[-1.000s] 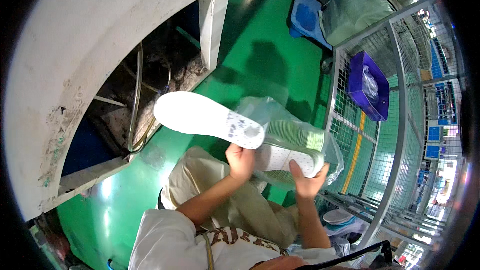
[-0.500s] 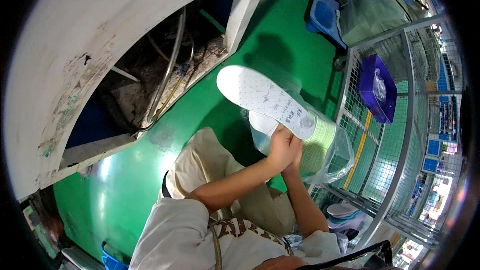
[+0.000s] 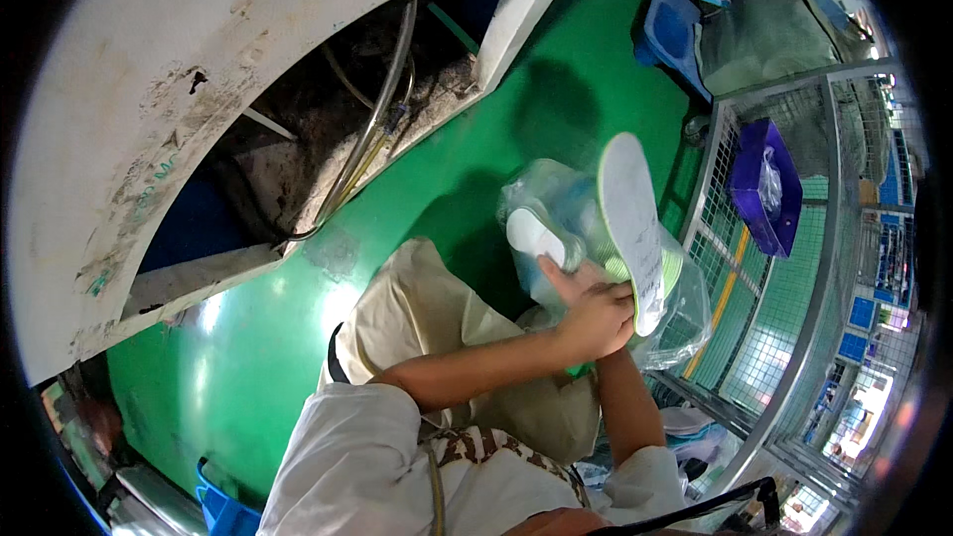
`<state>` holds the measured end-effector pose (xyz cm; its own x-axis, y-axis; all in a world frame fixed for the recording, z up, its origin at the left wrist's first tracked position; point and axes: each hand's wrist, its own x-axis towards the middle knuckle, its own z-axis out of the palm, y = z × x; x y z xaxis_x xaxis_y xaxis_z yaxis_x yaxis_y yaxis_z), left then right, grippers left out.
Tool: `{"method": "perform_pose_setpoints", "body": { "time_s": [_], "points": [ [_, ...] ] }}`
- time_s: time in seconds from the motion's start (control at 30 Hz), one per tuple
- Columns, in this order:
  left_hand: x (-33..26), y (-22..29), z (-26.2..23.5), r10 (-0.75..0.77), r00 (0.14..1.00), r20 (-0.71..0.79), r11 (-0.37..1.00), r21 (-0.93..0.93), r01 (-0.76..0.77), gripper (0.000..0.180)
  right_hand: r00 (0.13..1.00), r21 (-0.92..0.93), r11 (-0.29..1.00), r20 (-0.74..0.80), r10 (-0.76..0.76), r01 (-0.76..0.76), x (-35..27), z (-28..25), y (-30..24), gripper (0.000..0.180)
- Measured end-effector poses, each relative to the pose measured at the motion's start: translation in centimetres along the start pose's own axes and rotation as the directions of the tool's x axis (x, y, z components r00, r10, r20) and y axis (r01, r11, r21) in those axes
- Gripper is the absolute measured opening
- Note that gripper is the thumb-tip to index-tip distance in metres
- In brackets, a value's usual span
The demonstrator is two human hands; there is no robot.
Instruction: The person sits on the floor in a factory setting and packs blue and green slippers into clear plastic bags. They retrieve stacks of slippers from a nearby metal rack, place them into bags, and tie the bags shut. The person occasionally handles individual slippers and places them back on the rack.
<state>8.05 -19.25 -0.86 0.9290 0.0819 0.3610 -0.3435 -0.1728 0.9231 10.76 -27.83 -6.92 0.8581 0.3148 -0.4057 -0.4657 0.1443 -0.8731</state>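
Note:
Upright above my hands stands a white insole [image 3: 632, 218] with a thin green edge, its lower end at my left hand [image 3: 594, 323]. The fingers of my left hand are curled against that end; one digit sticks out toward the far left. My right hand [image 3: 613, 349] lies beneath the left, mostly covered, so its fingers cannot be made out. Just beyond them a clear plastic bag [image 3: 695, 313] surrounds a stack of light green insoles [image 3: 671, 266]. Another pale insole [image 3: 534, 236] lies left of that stack, at the bag's left part.
A white machine housing [image 3: 149, 129] with an opening and hoses [image 3: 382, 104] stands at the left. To the right is a wire mesh cart [image 3: 829, 238] holding a purple bin [image 3: 766, 189]. A blue pallet [image 3: 667, 35] with a grey-green sack [image 3: 764, 35] sits far right.
The insole has swung from slanting toward the far left to standing nearly upright, and moved right. My left hand has shifted right with it. The pale insole behind is more exposed.

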Motion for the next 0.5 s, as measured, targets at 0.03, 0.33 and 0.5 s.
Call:
{"method": "perform_pose_setpoints", "body": {
  "time_s": [0.03,0.33,0.5],
  "points": [
    [0.3,0.1,-0.1,-0.008,1.000,0.019,1.000,-0.006,0.008,0.019,1.000,-0.036,0.999,0.000,-0.019,0.019,0.0,-0.4,-0.5,0.043],
    [-0.7,-0.3,-0.5,-0.160,0.982,-0.097,0.970,-0.198,0.139,0.018,0.999,0.015,1.000,-0.043,-0.004,0.005,2.2,-0.2,-0.1,0.042],
    [-0.6,-2.7,-4.9,-0.419,0.871,-0.256,0.859,-0.424,0.288,0.016,0.642,-0.823,-0.301,0.565,-0.519,0.482,-1.5,-0.8,-1.8,0.044]
  ]
}}
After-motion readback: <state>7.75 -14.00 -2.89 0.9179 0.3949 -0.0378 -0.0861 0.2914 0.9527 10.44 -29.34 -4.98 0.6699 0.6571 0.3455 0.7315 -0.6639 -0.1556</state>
